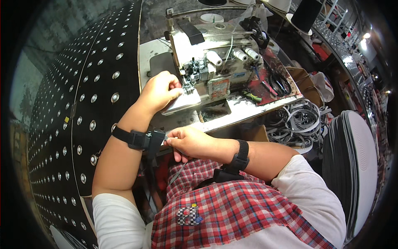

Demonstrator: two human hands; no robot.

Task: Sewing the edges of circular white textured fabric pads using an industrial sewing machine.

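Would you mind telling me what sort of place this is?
Most likely a garment sewing workshop: an overlock sewing machine on a worktable, scissors beside it, and black studded fabric draped at the left.

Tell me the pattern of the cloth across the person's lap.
Red, white and dark plaid cloth, clearest in the head view.

- Label plate (pixel 218 88) on the front of your sewing machine (pixel 215 45): small upright rectangle, orange-red and pale, print too small to tell.
- Open brown cardboard box (pixel 304 83) at the right of your worktop (pixel 257 108), just past its edge, flaps up.
- No screens or signs visible.
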